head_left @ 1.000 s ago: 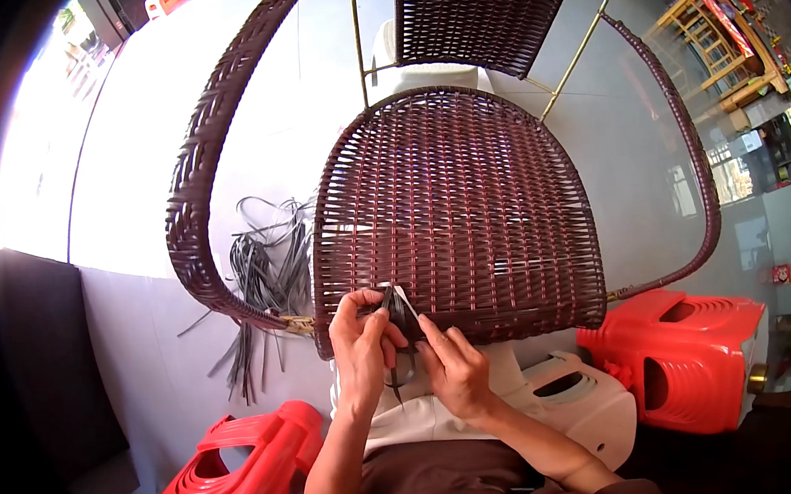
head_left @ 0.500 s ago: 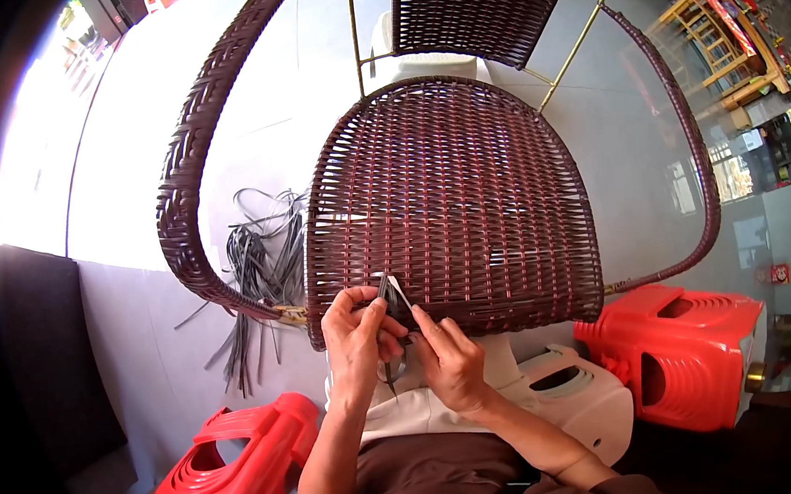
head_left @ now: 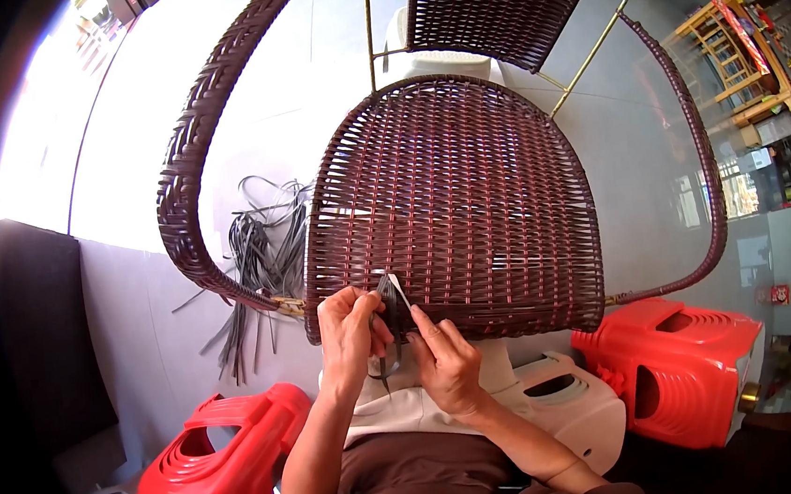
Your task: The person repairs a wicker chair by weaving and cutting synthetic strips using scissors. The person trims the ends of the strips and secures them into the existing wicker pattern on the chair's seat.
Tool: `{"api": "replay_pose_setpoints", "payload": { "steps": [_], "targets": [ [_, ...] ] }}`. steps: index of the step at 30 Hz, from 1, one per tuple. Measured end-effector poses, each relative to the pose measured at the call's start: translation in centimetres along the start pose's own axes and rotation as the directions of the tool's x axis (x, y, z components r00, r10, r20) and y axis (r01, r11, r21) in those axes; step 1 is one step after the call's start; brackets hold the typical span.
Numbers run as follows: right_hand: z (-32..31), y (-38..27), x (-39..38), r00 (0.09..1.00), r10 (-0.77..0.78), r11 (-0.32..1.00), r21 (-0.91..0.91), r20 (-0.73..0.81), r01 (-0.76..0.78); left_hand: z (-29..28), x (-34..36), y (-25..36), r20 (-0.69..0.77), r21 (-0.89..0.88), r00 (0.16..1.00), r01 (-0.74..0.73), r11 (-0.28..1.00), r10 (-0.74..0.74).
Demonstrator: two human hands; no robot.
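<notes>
A small bundle of dark grey flat strips (head_left: 388,297) stands over the front edge of a brown woven chair seat (head_left: 465,184). My left hand (head_left: 348,331) pinches the bundle between thumb and fingers, and a loose strip end hangs below it. From the bundle's top a pale narrow strip (head_left: 399,289) slants down to my right hand (head_left: 448,363). That hand's fingers are closed at its lower end, with the index fingertip against it. Whether the pale strip is part of the bundle or a separate piece, I cannot make out.
The chair's wrapped armrests (head_left: 184,176) curve out on both sides, below its woven backrest (head_left: 497,8). Loose grey strips (head_left: 260,259) lie on the floor at left. Red plastic stools (head_left: 212,461) flank me on both sides, and a beige stool (head_left: 574,410) lies at right.
My left hand has shifted slightly left and its thumb has moved up on the bundle. The right hand is nearly still. The whole view has turned a little.
</notes>
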State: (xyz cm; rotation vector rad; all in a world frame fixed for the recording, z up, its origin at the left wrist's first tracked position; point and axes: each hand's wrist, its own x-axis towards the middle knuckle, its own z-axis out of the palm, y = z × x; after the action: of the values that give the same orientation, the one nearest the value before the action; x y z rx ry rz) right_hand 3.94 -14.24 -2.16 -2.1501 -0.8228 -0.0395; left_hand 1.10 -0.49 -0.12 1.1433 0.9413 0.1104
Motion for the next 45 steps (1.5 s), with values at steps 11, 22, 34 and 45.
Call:
{"api": "replay_pose_setpoints", "payload": {
  "steps": [11,22,34,45],
  "targets": [
    [-0.1,0.2,0.0,1.000,-0.002,1.000,-0.014,0.005,0.002,0.8,0.5,0.0,-0.008,0.010,0.999,-0.048,0.999,0.048],
    [-5.0,-0.6,4.8,0.949,0.132,0.981,-0.172,0.286,-0.085,1.4,0.3,0.2,-0.035,0.139,0.995,-0.085,0.987,0.091],
    [-5.7,-1.0,5.9,0.920,0.151,0.984,-0.144,0.361,-0.105,1.4,0.5,0.0,-0.047,0.187,0.993,-0.095,0.978,0.106],
    [-3.5,-1.1,4.9,0.925,0.168,0.985,-0.090,0.339,-0.146,1.4,0.6,-0.2,-0.061,0.203,0.992,-0.099,0.974,0.113]
  ]
}}
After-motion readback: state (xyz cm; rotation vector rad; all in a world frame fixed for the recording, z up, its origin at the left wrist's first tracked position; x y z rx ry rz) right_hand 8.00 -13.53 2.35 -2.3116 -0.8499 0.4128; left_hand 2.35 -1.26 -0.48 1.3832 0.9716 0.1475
